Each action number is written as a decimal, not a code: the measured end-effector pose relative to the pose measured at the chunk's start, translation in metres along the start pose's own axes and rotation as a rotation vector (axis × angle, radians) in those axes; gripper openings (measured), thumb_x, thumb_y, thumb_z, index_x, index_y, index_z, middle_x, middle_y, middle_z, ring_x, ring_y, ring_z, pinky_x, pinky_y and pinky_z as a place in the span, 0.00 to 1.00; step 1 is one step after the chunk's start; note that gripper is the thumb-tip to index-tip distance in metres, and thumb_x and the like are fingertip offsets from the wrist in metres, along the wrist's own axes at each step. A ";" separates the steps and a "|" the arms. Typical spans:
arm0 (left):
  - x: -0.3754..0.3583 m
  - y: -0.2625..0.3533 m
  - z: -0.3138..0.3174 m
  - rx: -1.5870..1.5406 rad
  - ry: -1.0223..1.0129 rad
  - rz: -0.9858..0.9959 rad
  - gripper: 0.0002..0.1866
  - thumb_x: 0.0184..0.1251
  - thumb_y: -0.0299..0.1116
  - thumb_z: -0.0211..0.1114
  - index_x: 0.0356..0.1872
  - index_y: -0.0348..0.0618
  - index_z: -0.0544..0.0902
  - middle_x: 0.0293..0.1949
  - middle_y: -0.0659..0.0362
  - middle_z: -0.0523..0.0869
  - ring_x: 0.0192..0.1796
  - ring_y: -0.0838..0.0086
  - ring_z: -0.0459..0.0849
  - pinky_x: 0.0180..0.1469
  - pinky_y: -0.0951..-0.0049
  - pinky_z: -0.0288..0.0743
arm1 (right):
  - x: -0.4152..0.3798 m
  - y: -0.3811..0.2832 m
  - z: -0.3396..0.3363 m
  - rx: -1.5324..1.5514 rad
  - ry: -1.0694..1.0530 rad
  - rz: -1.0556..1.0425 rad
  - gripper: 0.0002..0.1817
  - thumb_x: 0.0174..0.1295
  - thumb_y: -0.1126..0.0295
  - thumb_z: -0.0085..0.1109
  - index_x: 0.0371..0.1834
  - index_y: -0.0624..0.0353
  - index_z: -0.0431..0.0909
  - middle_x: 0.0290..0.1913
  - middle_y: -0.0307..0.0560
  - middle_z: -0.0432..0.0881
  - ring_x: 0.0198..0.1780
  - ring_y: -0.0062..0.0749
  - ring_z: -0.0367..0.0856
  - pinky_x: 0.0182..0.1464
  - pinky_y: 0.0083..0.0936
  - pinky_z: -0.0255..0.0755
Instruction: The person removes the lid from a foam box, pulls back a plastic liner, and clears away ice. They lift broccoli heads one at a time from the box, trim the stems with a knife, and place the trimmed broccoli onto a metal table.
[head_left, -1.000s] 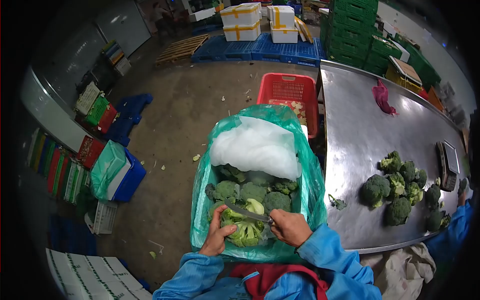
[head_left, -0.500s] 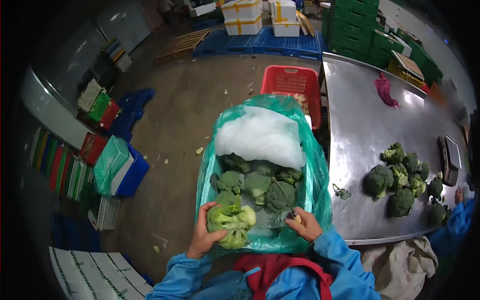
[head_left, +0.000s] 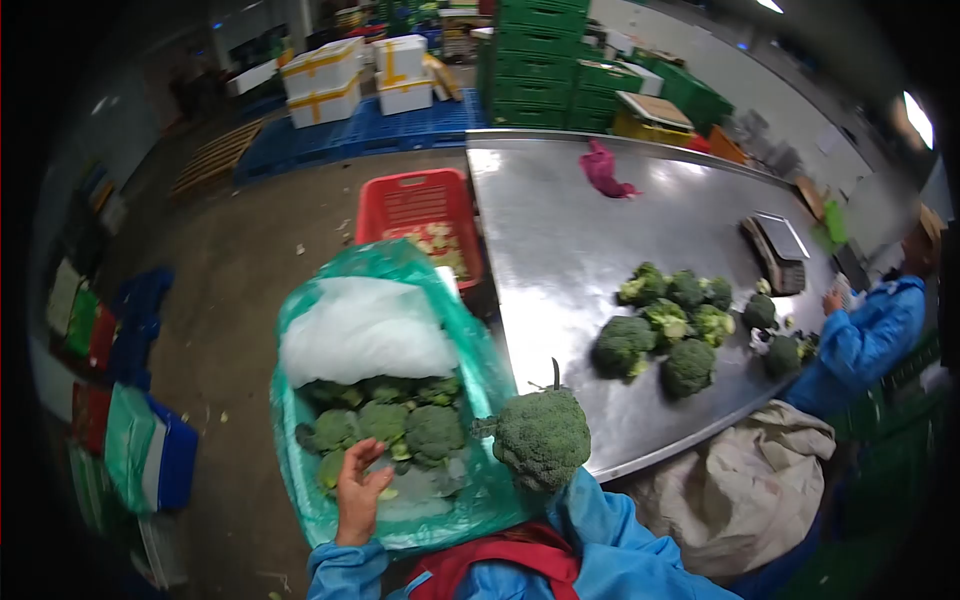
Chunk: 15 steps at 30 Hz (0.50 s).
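Left hand (head_left: 360, 490) is spread and holding nothing, above the near part of the green bag (head_left: 485, 365); the right hand is hidden behind a big broccoli (head_left: 543, 440), so its grip cannot be told. That broccoli is at the bag's right edge — the side toward the table (head_left: 560, 275) — right by the right sleeve (head_left: 610, 510), apart from the left hand. Its crown shows, a stub pointing bagward — the stem's line is hidden.

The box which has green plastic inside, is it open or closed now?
Open: the green-lined box shows broccoli heads inside, and the white sheet lies only over its far part.
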<state>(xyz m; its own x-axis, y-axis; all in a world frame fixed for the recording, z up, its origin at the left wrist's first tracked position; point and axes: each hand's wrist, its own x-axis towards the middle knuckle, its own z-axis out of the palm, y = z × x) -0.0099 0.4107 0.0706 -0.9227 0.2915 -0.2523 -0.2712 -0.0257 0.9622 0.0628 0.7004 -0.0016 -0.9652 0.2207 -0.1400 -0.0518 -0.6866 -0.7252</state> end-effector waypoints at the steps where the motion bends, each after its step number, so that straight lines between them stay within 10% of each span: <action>1: 0.006 -0.017 -0.006 0.026 0.016 -0.042 0.30 0.50 0.27 0.68 0.58 0.43 0.70 0.56 0.55 0.74 0.61 0.67 0.70 0.56 0.68 0.66 | -0.001 -0.007 -0.005 -0.148 0.030 -0.120 0.12 0.63 0.65 0.49 0.46 0.57 0.75 0.32 0.40 0.78 0.31 0.32 0.78 0.34 0.31 0.76; 2: 0.013 -0.034 -0.015 0.241 0.019 -0.047 0.29 0.49 0.29 0.69 0.56 0.42 0.71 0.57 0.53 0.73 0.62 0.65 0.70 0.56 0.66 0.66 | -0.011 -0.044 0.023 -0.979 0.063 -0.314 0.10 0.65 0.68 0.46 0.44 0.58 0.74 0.31 0.39 0.77 0.31 0.30 0.78 0.34 0.30 0.77; 6: 0.031 -0.098 -0.066 1.088 0.137 0.017 0.31 0.42 0.33 0.73 0.52 0.42 0.73 0.57 0.49 0.70 0.63 0.56 0.66 0.59 0.57 0.61 | -0.015 -0.078 -0.001 -1.375 0.161 -0.468 0.11 0.67 0.68 0.43 0.46 0.58 0.74 0.33 0.39 0.78 0.34 0.31 0.77 0.38 0.31 0.76; 9: 0.026 -0.113 -0.073 1.374 0.129 0.206 0.34 0.37 0.35 0.75 0.52 0.43 0.73 0.59 0.47 0.67 0.64 0.51 0.62 0.60 0.51 0.55 | -0.023 -0.083 -0.088 -0.427 0.864 -0.648 0.11 0.67 0.69 0.43 0.47 0.58 0.74 0.38 0.40 0.80 0.41 0.32 0.78 0.47 0.34 0.75; 12: 0.020 -0.076 -0.068 1.579 0.147 0.334 0.38 0.36 0.38 0.77 0.54 0.44 0.71 0.60 0.47 0.66 0.63 0.51 0.62 0.60 0.50 0.55 | -0.068 -0.187 -0.197 0.203 0.792 -0.395 0.19 0.62 0.53 0.52 0.50 0.51 0.74 0.46 0.39 0.80 0.40 0.35 0.80 0.34 0.31 0.80; 15: 0.021 -0.072 -0.098 1.592 0.102 0.130 0.44 0.35 0.42 0.78 0.59 0.44 0.67 0.59 0.46 0.68 0.61 0.51 0.65 0.59 0.52 0.56 | -0.089 -0.268 -0.341 0.011 0.644 -0.552 0.13 0.61 0.55 0.55 0.43 0.48 0.76 0.36 0.38 0.80 0.25 0.22 0.73 0.22 0.20 0.70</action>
<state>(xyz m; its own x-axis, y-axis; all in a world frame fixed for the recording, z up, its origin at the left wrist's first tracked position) -0.0364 0.3250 -0.0135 -0.9470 0.3032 -0.1063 0.2954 0.9518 0.0826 0.2503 1.1005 -0.0243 -0.4664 0.8754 -0.1271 -0.4785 -0.3706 -0.7960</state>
